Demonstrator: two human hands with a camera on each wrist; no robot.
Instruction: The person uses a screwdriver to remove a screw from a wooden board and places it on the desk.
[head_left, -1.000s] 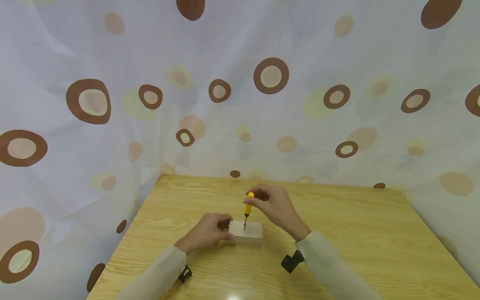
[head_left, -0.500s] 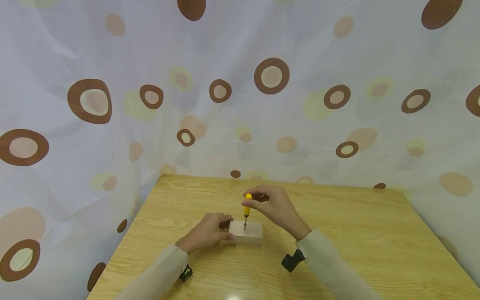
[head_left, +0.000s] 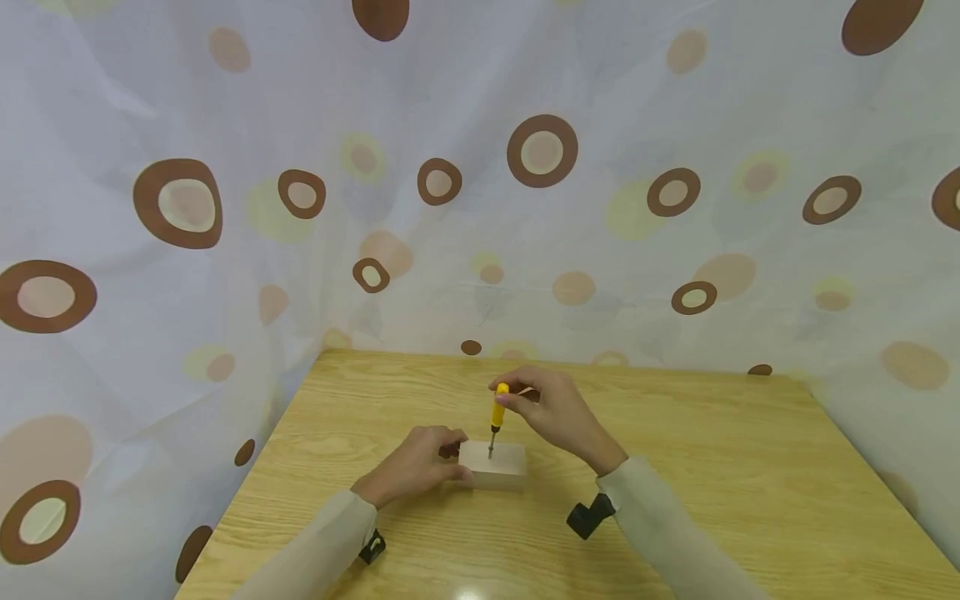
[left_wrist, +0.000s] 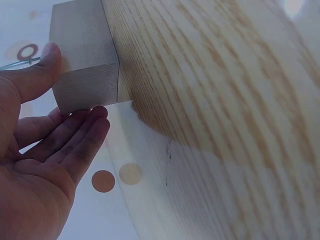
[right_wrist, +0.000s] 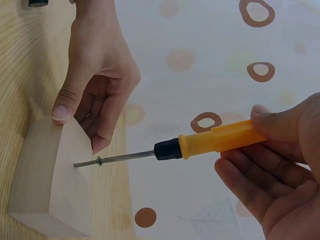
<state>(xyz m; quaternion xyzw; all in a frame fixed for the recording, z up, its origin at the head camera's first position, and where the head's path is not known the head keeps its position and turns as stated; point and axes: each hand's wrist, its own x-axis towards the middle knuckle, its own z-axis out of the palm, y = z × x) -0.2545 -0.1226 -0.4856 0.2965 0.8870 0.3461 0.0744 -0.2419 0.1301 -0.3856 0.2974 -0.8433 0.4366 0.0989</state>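
A pale wooden block (head_left: pixel 504 468) lies on the table, with a screw (right_wrist: pixel 87 163) standing partly in its top face. My left hand (head_left: pixel 411 463) grips the block's left end between thumb and fingers; in the left wrist view that hand (left_wrist: pixel 45 145) has its thumb on one face of the block (left_wrist: pixel 85 45). My right hand (head_left: pixel 558 412) pinches the yellow handle of a screwdriver (head_left: pixel 497 413) near its top end. In the right wrist view the tip of the screwdriver (right_wrist: pixel 210 141) meets the screw head, and my right hand (right_wrist: pixel 285 170) has its thumb on the handle.
The wooden table (head_left: pixel 712 475) runs to a white curtain (head_left: pixel 480 208) with brown and yellow circles, which hangs behind it and on both sides. A black device (head_left: pixel 590 516) sits at the right wrist, another (head_left: pixel 372 547) at the left wrist.
The screwdriver's handle leaned slightly left half a second ago and now leans back right, with my right fingers shifted on it. My left hand and the block stay in place.
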